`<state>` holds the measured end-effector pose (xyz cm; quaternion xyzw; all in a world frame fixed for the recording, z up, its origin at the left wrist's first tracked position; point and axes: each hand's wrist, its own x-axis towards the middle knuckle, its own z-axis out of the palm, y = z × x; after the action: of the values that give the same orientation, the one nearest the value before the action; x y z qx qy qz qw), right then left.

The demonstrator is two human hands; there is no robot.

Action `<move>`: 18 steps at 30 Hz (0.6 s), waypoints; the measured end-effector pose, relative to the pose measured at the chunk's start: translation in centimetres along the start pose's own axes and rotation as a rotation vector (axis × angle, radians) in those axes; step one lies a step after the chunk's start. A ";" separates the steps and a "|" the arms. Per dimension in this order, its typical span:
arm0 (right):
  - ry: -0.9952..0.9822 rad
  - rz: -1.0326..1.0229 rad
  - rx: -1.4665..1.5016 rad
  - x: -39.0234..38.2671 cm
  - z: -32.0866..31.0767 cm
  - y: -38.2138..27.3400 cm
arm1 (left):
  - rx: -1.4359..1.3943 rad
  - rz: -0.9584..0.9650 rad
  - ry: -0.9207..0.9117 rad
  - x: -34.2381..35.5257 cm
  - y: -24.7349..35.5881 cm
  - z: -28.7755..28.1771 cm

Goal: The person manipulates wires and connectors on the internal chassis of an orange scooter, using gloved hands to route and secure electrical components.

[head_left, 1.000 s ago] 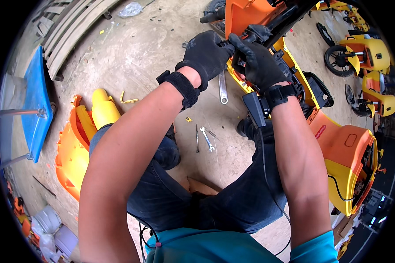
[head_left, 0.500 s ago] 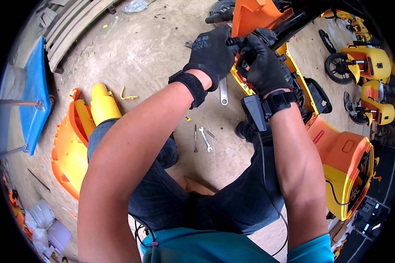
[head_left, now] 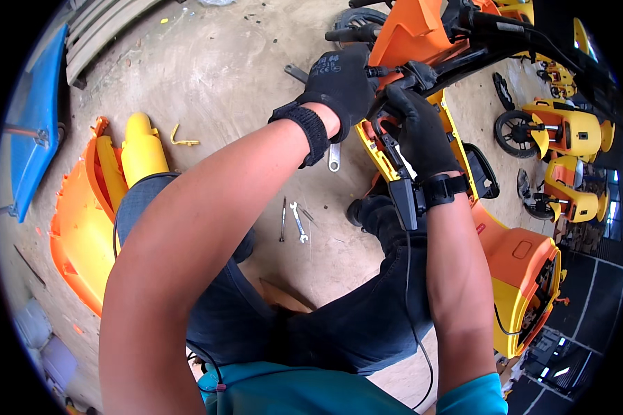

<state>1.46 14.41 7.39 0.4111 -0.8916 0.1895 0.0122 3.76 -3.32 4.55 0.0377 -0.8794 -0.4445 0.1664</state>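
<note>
Both my hands wear black gloves and work at the front of an orange and yellow scooter (head_left: 415, 36). My left hand (head_left: 340, 77) is closed, its fingers hidden behind its back; a short black cylindrical part (head_left: 378, 71) shows at its right. My right hand (head_left: 421, 131) has bent fingers closed beside the scooter's black bar (head_left: 457, 66); what they hold is hidden. A ring-ended spanner (head_left: 334, 158) shows below my left wrist; I cannot tell whether it lies on the floor. An open-ended spanner (head_left: 299, 223) and a thin screwdriver-like tool (head_left: 283, 220) lie between my feet.
Orange and yellow body panels (head_left: 79, 235) lie left of my leg, near a small yellow bracket (head_left: 183, 136). A blue cart (head_left: 38, 131) and wooden pallet (head_left: 111, 38) are farther left. More scooters (head_left: 567, 131) stand at right. A cable hangs from my right wrist.
The view has shifted, so floor things sit farther left and more of the scooter's front shows. My hands stay at the same spot on it, the right one slightly lower.
</note>
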 end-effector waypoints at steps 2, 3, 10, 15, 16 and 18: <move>0.003 -0.007 0.012 -0.4 0.5 0.6 | -0.037 -0.031 -0.023 0.0 0.1 -0.2; 0.011 -0.023 0.005 -0.6 0.8 0.9 | -0.064 -0.044 -0.026 -0.1 0.2 -0.4; -0.069 0.198 0.350 -1.5 1.6 2.5 | -0.084 -0.197 -0.227 0.2 0.8 -1.1; 0.065 0.429 0.682 -0.8 3.1 3.6 | -0.156 -0.243 -0.199 0.2 0.4 -0.2; 0.128 0.454 0.718 -0.7 3.6 4.2 | -0.131 -0.234 -0.181 0.1 0.7 -0.2; 0.141 0.274 0.430 -0.2 4.1 3.6 | -0.142 -0.209 -0.117 -0.3 0.8 0.0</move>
<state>-0.58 15.24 2.37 0.2657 -0.8751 0.4026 -0.0391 4.13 -2.83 5.10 0.0914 -0.8452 -0.5219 0.0700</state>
